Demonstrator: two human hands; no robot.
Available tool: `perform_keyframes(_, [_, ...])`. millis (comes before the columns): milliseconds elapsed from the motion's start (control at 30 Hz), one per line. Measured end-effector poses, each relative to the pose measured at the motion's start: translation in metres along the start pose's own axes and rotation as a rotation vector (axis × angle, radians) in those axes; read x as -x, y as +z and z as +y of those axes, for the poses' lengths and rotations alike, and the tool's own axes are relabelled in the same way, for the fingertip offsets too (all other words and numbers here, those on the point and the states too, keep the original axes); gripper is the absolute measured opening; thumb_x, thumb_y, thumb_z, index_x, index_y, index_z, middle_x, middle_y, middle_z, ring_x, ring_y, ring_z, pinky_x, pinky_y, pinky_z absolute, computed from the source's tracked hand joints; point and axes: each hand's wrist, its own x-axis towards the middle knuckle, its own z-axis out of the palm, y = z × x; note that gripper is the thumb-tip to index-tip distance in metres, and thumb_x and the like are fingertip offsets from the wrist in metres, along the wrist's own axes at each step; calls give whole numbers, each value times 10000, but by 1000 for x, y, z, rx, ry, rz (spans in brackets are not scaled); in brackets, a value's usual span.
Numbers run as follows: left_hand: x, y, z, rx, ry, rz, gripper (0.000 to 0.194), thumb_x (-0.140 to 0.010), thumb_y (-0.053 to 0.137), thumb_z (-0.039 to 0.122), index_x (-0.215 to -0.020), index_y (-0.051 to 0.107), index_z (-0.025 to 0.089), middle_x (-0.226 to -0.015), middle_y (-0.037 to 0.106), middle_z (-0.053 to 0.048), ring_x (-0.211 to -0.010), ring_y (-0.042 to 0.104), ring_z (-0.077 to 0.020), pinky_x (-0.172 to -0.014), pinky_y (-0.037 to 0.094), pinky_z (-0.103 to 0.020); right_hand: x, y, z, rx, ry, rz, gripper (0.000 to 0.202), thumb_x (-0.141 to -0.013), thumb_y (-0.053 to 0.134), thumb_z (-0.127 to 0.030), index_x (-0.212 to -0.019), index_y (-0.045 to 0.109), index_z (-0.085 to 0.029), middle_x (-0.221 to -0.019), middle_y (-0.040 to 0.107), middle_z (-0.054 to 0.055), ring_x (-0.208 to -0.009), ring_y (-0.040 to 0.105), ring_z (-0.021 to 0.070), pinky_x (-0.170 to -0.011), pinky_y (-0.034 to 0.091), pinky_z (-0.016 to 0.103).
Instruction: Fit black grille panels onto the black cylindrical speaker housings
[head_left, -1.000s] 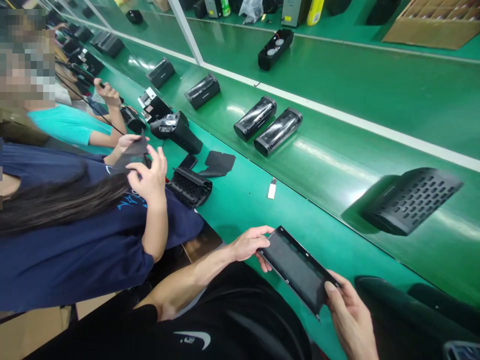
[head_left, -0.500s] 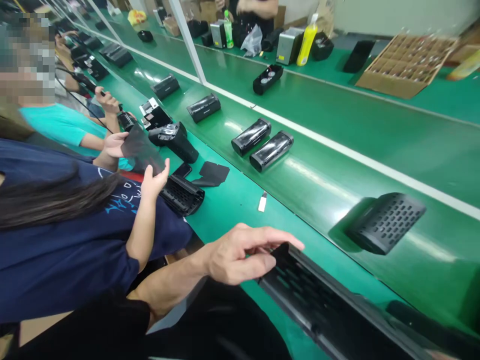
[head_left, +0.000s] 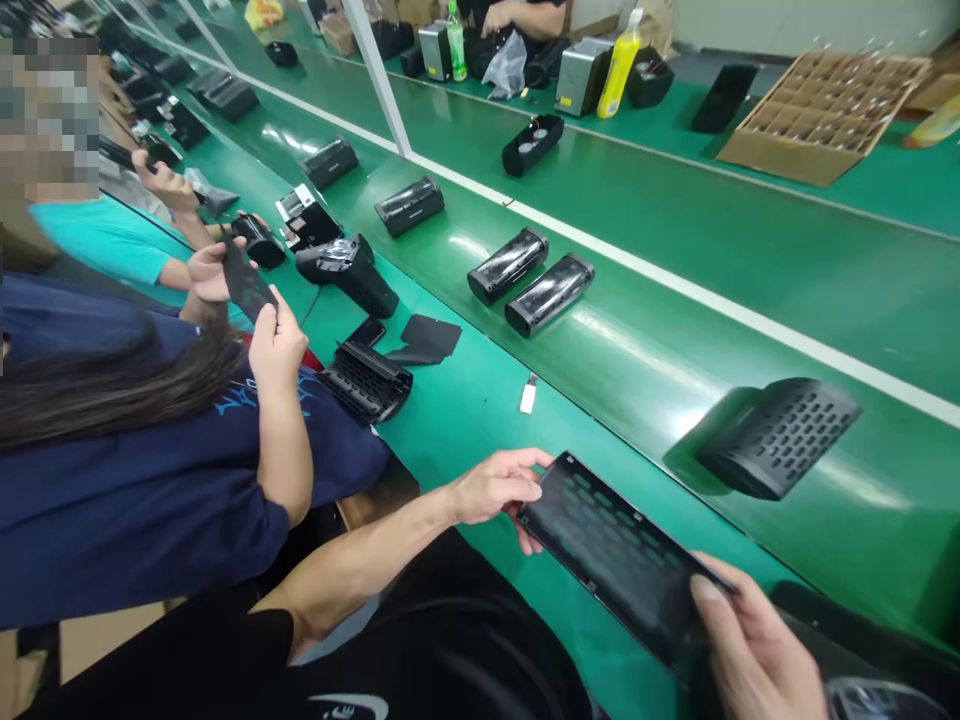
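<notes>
Between my hands is a long black perforated cover [head_left: 607, 545], its inner side facing up and small fixing points along its rim. My left hand [head_left: 499, 490] grips the far left end, thumb on top and fingers underneath. The near right end is in my right hand [head_left: 757, 630], whose thumb presses on the surface. The cover is held tilted over the green bench [head_left: 450, 440]. Beyond it, a black housing with a slotted grille [head_left: 795, 440] lies on the green conveyor belt. A small white tag-like piece [head_left: 528, 396] lies on the bench.
At my left a co-worker in navy [head_left: 150, 500] holds a dark sheet [head_left: 247, 285]. Black speaker-like units [head_left: 551, 295] lie along the belt. An open black shell [head_left: 367, 382] sits on the bench. A yellow bottle [head_left: 619, 70] and a divided carton [head_left: 825, 115] stand across the belt.
The cover has turned so its inner face shows more fully, and my right hand has come into view on its near end. The co-worker's sheet has swung more edge-on.
</notes>
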Motion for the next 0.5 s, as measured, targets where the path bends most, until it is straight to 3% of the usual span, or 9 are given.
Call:
perform_keyframes(167, [-10,-20,-31,-57,-113,62,425,-851,701,365,-1185,554,146,-698,726,-51,-530,733,-232,-478,600,-284,-10,29,24,-92,210,-90,742,-749,716,-801,-1201,708,-212,-664,607,-7,-592,550,207,-552,483,303])
perform_keyframes(300, [-9,-21,-38,-75,-121,75,445,-830,732,343,-1194,558,155,-727,732,-43,-547,742,-232,-472,596,-273,-8,33,40,-146,216,-104,728,-744,748,-774,-1198,693,-207,-661,597,-12,-601,543,207,-574,481,312])
perform_keyframes(500, [-10,-22,-42,-120,-122,86,441,-847,729,355,-1198,561,148,-727,729,-33,-533,734,-214,-491,604,-272,-5,33,43,-139,234,-73,764,-717,758,-787,-1202,692,-200,-656,594,-10,-601,555,210,-563,471,315])
